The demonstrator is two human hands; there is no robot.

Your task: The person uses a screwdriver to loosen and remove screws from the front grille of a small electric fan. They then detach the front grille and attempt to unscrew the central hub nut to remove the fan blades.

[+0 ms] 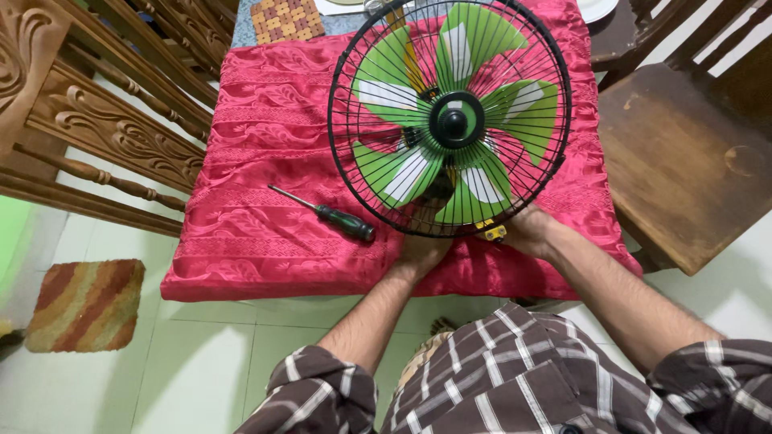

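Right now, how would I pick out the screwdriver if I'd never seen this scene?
Find the red cloth spread over the table, with the round black-caged fan and its green blades lying on it. Just left of the fan's lower rim, apart from both hands, lies the screwdriver: the only slim tool there, thin metal shaft, dark green handle.

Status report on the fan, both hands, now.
Left hand and right hand both at lower rim of fan, grip hidden. Fan lies on red cloth. Screwdriver lies left, untouched.
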